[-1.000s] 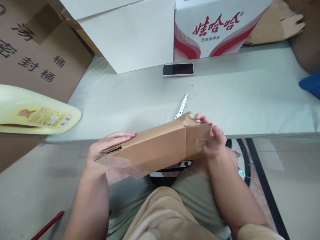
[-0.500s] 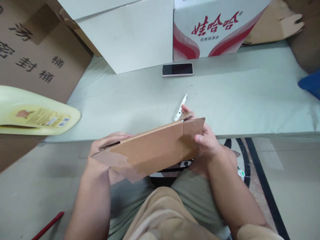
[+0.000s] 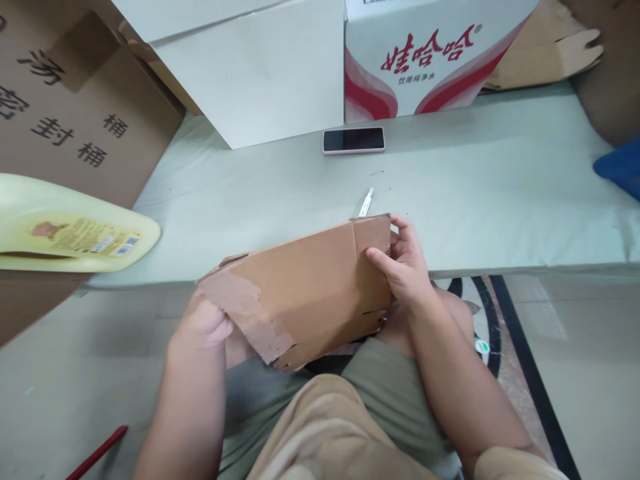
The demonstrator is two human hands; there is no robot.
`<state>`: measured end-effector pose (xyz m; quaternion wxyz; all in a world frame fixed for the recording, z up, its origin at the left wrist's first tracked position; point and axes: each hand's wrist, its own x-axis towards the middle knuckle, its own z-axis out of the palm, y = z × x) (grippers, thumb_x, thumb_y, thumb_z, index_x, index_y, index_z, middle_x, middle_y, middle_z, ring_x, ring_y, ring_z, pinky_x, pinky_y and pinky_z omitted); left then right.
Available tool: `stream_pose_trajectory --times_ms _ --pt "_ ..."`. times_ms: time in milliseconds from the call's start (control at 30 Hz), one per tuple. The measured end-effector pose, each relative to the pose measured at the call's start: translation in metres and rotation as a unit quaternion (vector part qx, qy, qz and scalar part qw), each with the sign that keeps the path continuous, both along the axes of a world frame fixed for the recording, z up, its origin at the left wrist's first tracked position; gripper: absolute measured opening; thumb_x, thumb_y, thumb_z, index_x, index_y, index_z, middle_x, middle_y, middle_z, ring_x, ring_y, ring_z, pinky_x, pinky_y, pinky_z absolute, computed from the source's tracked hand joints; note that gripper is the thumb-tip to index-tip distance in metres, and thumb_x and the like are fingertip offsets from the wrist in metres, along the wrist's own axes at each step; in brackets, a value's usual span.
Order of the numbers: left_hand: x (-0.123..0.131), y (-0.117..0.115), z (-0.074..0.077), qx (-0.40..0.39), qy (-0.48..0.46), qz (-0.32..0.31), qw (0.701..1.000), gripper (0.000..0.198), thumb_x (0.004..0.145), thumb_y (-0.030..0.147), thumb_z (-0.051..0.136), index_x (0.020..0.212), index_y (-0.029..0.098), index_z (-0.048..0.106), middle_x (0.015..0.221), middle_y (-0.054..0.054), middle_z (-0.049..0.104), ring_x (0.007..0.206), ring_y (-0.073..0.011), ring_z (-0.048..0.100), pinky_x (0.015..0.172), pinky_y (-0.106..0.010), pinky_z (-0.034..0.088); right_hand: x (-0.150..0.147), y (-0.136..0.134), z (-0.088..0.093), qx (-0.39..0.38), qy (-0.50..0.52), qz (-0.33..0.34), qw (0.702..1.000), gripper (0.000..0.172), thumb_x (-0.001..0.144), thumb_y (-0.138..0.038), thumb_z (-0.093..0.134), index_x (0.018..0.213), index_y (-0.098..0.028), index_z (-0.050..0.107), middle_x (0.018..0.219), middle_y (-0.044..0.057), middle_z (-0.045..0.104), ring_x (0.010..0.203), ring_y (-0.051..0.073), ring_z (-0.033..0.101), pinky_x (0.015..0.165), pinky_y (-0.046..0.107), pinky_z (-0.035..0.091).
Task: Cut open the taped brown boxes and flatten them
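Observation:
A folded piece of brown cardboard (image 3: 310,287) is held between my two hands above my lap, tilted up on its right side. Its lower left edge is torn, with pale peeled patches. My left hand (image 3: 200,323) grips the left end, its fingers partly hidden behind the board. At the right end my right hand (image 3: 405,263) clasps it, thumb on the near face and fingers behind. Just beyond the cardboard's upper edge lies a white slim tool that looks like a utility knife (image 3: 367,202), its lower part covered by the board.
On the green-covered table (image 3: 475,200) lies a phone (image 3: 354,140). Behind it stand a white box (image 3: 270,80) and a red-and-white carton (image 3: 425,73). A yellow bottle (image 3: 85,227) and a large brown carton (image 3: 60,107) are at left, a blue object (image 3: 620,170) at right.
The cardboard has turned its broad face more toward me, and its right end has risen and shifted left. My right hand moved with it; the white tool is now partly covered.

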<state>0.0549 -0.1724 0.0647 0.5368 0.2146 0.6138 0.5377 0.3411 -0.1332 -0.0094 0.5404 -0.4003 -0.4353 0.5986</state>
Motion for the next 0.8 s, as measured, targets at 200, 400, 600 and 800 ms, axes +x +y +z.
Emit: stream_pose_trajectory --times_ms 200,400,600,800 --pt "-0.006 -0.004 -0.015 0.039 -0.036 -0.139 0.989 0.082 0.049 0.087 0.089 0.096 0.02 0.082 0.099 -0.012 0.085 0.103 -0.0363 0.082 0.091 -0.046 0.068 0.001 0.005 -0.009 0.005 -0.036 -0.077 0.996 0.067 0.077 -0.056 0.09 0.129 -0.032 0.056 0.115 0.005 0.075 0.105 0.023 0.074 0.09 0.037 0.062" --pt "-0.002 -0.007 -0.034 -0.019 0.055 -0.116 0.992 0.06 0.052 0.045 0.107 0.098 0.016 0.08 0.11 -0.015 0.084 0.101 -0.0295 0.082 0.09 -0.035 0.067 -0.002 0.007 -0.009 0.005 -0.013 -0.123 0.992 0.056 0.076 -0.057 0.089 0.118 -0.03 0.063 0.113 0.004 0.074 0.104 0.021 0.072 0.093 0.035 0.06" --pt "-0.028 0.009 -0.019 0.114 0.081 0.053 0.989 0.071 0.045 0.049 0.107 0.103 0.02 0.077 0.106 -0.006 0.085 0.117 -0.0303 0.076 0.111 -0.043 0.061 0.007 0.015 -0.019 -0.035 0.01 -0.192 0.981 0.045 0.078 -0.054 0.085 0.109 -0.028 0.064 0.109 0.004 0.074 0.109 0.021 0.072 0.104 0.039 0.056" --pt "-0.055 0.034 -0.006 0.24 0.071 0.078 0.965 0.045 0.076 0.052 0.092 0.102 0.021 0.074 0.131 -0.004 0.079 0.163 -0.0247 0.038 0.134 -0.038 0.038 0.005 0.014 -0.019 -0.074 -0.023 -0.095 0.993 0.045 0.082 -0.052 0.081 0.114 -0.026 0.065 0.126 0.007 0.074 0.107 0.019 0.073 0.093 0.035 0.059"
